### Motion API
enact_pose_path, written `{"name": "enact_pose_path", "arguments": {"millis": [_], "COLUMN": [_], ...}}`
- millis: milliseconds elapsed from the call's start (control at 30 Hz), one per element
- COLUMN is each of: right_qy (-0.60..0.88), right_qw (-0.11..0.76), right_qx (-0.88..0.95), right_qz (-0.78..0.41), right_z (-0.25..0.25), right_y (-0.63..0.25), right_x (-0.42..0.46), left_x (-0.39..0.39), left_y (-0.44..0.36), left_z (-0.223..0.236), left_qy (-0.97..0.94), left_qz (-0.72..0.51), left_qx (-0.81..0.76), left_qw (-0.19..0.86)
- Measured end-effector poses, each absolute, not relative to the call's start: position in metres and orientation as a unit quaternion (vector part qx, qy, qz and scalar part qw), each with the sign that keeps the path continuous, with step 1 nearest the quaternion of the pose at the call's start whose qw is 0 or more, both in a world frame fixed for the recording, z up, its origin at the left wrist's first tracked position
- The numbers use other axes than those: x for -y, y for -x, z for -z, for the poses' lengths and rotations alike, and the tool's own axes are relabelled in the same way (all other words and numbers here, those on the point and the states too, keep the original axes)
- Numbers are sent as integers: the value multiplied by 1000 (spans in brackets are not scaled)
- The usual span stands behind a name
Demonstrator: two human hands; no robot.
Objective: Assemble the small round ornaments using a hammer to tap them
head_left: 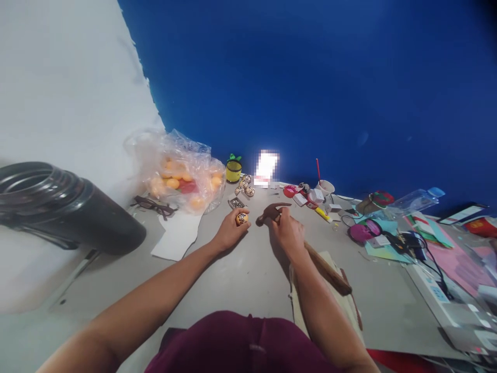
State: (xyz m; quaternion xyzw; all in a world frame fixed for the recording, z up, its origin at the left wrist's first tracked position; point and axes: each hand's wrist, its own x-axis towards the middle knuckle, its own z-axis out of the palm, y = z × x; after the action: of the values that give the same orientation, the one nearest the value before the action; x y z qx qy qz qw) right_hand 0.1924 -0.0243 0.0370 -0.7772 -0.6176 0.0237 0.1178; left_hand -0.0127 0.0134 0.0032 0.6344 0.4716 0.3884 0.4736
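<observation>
Between the thumb and fingers of my left hand is a small yellow ball with dark and silvery studs on it. My right hand grips a claw hammer close to its rusty head, and the wooden handle runs back under my forearm. The hammer head is beside the ball, apart from it. Just beyond my left hand lies a small open box of shiny bits, perhaps tacks. Several similar studded balls are grouped behind that box.
On the left stand a large dark flask, folded glasses, white paper and a plastic bag of orange fruit. A yellow pot is at the back. Rightward are a paper cup, plastic bottle, cables and coloured papers.
</observation>
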Motion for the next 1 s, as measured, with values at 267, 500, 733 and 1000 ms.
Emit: {"name": "enact_pose_path", "arguments": {"millis": [267,500,733,1000], "right_qy": [676,660,621,607], "right_qw": [258,263,299,308], "right_qx": [678,687,700,703], "right_qz": [127,153,185,206], "right_z": [-34,-36,-37,-36], "right_y": [-187,-174,-170,-172], "right_x": [38,44,50,48], "left_x": [-15,-11,-11,-11], "left_y": [13,13,15,13], "left_z": [-2,-6,-9,-7], "left_qy": [-696,-721,-692,-690], "left_qz": [-345,-337,-359,-361], "left_qx": [-489,-461,-450,-433], "left_qw": [397,392,435,455]}}
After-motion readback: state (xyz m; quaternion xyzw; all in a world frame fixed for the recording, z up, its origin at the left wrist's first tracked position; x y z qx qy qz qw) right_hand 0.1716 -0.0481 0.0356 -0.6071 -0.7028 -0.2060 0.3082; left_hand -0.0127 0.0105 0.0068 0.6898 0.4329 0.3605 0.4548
